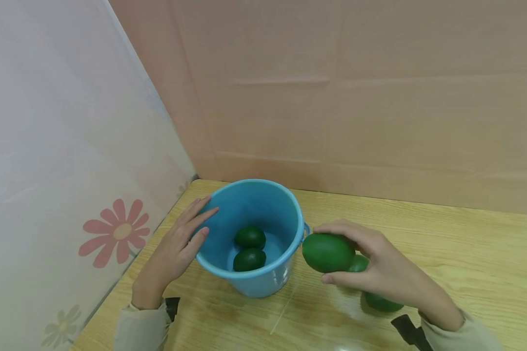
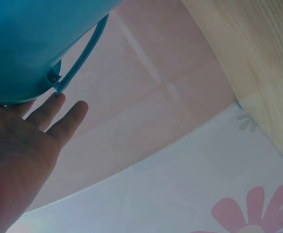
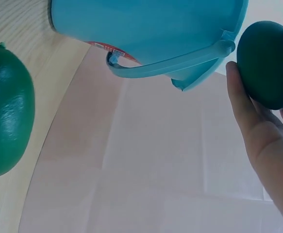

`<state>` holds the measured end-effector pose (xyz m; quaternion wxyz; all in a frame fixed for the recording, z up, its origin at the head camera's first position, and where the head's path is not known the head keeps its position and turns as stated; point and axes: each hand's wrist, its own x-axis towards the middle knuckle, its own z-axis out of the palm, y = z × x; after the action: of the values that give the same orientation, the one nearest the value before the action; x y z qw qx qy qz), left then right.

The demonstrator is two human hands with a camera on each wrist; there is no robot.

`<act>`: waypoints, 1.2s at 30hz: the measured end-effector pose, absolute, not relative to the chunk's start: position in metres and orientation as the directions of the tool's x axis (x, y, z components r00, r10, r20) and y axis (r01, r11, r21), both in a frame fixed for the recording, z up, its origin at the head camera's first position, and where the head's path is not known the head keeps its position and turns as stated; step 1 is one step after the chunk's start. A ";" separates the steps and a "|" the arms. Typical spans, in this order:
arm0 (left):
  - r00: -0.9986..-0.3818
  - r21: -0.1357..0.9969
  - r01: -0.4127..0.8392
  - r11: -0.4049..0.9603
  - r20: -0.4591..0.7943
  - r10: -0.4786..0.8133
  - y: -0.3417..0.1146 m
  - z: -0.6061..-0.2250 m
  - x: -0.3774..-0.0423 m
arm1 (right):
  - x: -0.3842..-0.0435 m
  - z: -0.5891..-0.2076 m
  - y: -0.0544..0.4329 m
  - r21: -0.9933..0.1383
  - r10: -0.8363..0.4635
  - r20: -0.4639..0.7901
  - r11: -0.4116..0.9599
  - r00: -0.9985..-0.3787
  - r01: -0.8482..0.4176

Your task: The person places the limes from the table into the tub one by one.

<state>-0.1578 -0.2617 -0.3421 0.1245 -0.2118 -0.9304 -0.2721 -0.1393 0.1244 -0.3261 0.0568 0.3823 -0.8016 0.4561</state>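
My right hand (image 1: 369,263) holds a smooth green oval fruit (image 1: 327,252), mango-like in shape, between thumb and fingers. It is above the table, just right of a light blue bucket (image 1: 263,284). The same held fruit (image 3: 267,65) appears beside the bucket's rim in the right wrist view. Inside the bucket lie two more green fruits (image 1: 250,237). My left hand (image 1: 175,248) is at the bucket's left rim, its fingers fairly straight and reaching over the edge. In the left wrist view, its fingers (image 2: 68,124) extend beside the bucket's handle (image 2: 85,53).
Below my right hand, another green fruit (image 1: 382,302) lies on the wooden table (image 1: 474,253). One more (image 1: 359,263) is partly hidden behind the held fruit. A pinkish wall covering (image 1: 377,107) stands behind the table, and a flowered white sheet (image 1: 70,146) borders its left edge.
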 end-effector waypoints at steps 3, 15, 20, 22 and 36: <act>-0.882 0.456 0.457 0.764 0.342 0.324 -0.261 -0.342 -0.158 | -0.141 -0.324 0.122 -0.694 -0.558 0.449 0.274 -0.698 -0.665; -0.883 0.450 0.455 0.768 0.340 0.323 -0.262 -0.341 -0.158 | -0.148 -0.316 0.108 -0.718 -0.550 0.455 0.238 -0.700 -0.654; -0.883 0.451 0.454 0.769 0.339 0.323 -0.261 -0.341 -0.158 | -0.151 -0.315 0.102 -0.708 -0.549 0.469 0.234 -0.692 -0.666; -0.884 0.453 0.453 0.768 0.338 0.322 -0.261 -0.341 -0.158 | -0.152 -0.315 0.100 -0.711 -0.545 0.472 0.229 -0.692 -0.665; -0.887 0.453 0.447 0.772 0.338 0.315 -0.261 -0.341 -0.157 | -0.159 -0.316 0.085 -0.738 -0.527 0.437 0.252 -0.728 -0.626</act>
<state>-0.1573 -0.2611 -0.3413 0.1220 -0.2041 -0.9333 -0.2691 -0.1586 0.0852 -0.3158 0.0501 0.3650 -0.7896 0.4907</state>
